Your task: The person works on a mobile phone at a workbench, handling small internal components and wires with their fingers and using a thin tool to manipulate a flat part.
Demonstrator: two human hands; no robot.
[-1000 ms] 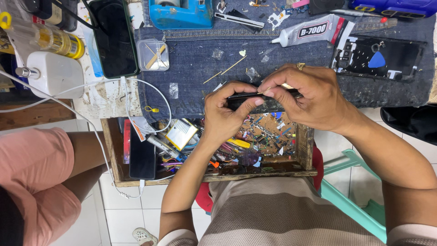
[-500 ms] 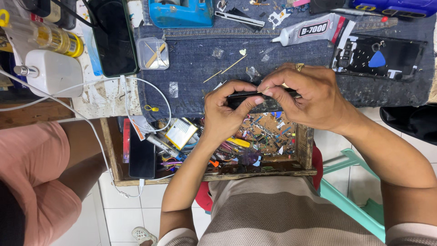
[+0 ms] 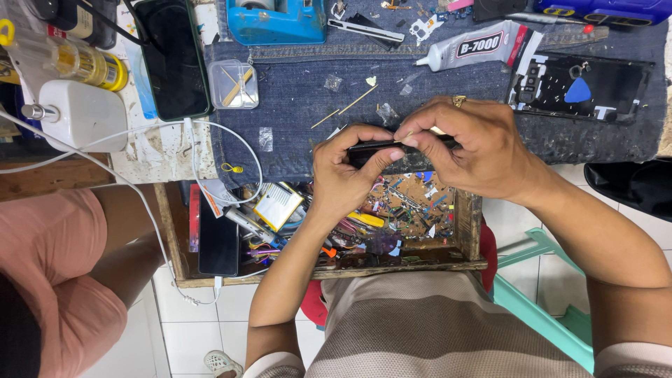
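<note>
Both of my hands hold a black phone [image 3: 378, 148] edge-on over the near edge of the denim work mat [image 3: 301, 112]. My left hand [image 3: 346, 175] grips its left end, thumb pressed along the side. My right hand [image 3: 469, 150], with a gold ring, pinches a thin light-coloured stick at the phone's upper edge near the middle. Below the hands is an open wooden drawer [image 3: 462, 262] full of small parts and tools.
On the mat lie a glue tube [image 3: 476, 47], an opened phone back with a blue pick [image 3: 581, 89], thin sticks [image 3: 358, 99] and a small clear box [image 3: 233, 84]. A blue tape dispenser [image 3: 276, 21], a black phone [image 3: 171, 59], a white charger [image 3: 80, 115] and cables sit left. Another person in pink [image 3: 49, 273] sits at left.
My right hand's fingertips have shifted slightly left along the phone's edge. The phone and my left hand stay almost still.
</note>
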